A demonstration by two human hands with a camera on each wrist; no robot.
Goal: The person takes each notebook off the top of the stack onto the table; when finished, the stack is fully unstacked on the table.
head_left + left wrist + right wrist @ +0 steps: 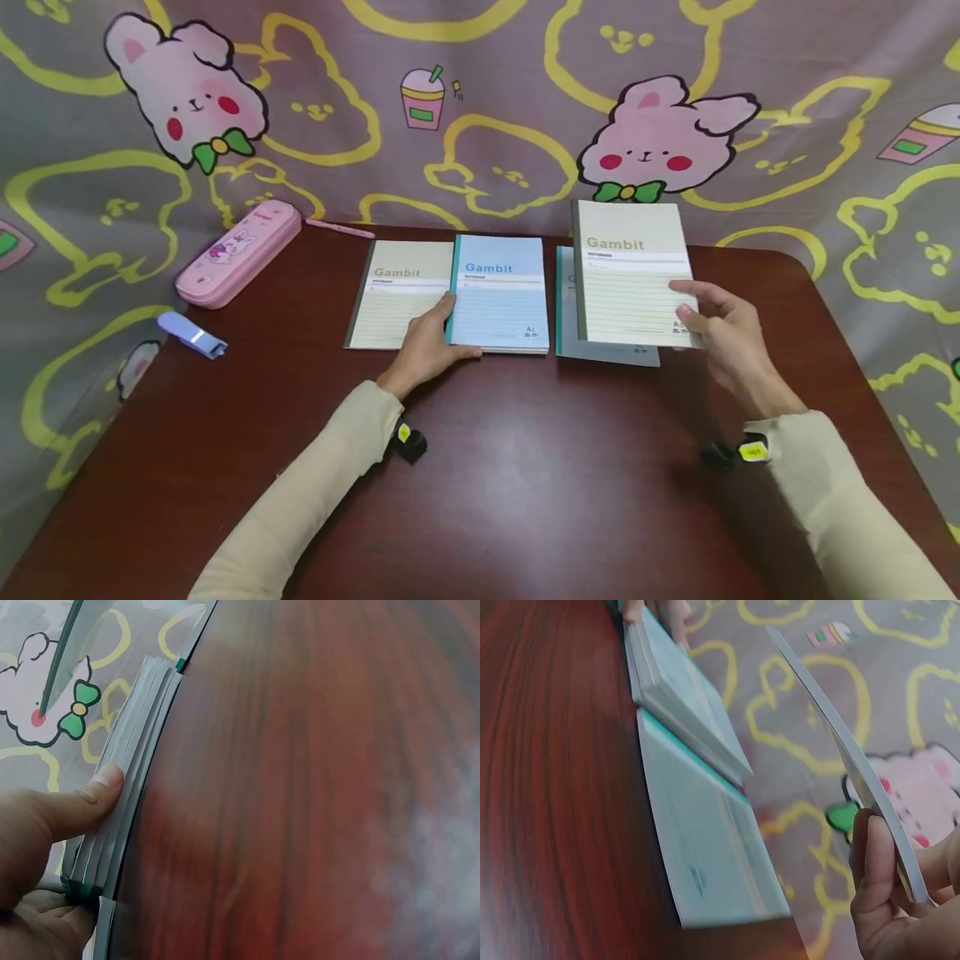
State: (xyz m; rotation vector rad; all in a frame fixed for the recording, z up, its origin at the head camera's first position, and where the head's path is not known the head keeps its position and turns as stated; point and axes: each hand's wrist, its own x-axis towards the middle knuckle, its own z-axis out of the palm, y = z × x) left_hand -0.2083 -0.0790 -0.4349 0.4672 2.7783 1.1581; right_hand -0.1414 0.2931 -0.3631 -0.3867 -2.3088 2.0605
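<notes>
A cream "Gambit" notebook (630,287) is raised in my right hand (733,337), pinched at its lower right edge between thumb and fingers. Below it lies a blue notebook (709,832), mostly covered in the head view. My left hand (426,343) is at the near left corner of a stack of notebooks (498,304) with a blue one on top. Its thumb (94,799) lies against the page edges, while other fingers are at the green spine. Left of that stack, another cream notebook (390,312) lies flat, partly behind the left hand.
A pink pencil case (240,254) sits at the table's back left, with a thin pink pen (340,228) beside it. Nearer the left edge lies a light purple stapler-like item (192,335). Patterned cloth (510,117) hangs behind the dark wooden table (510,467).
</notes>
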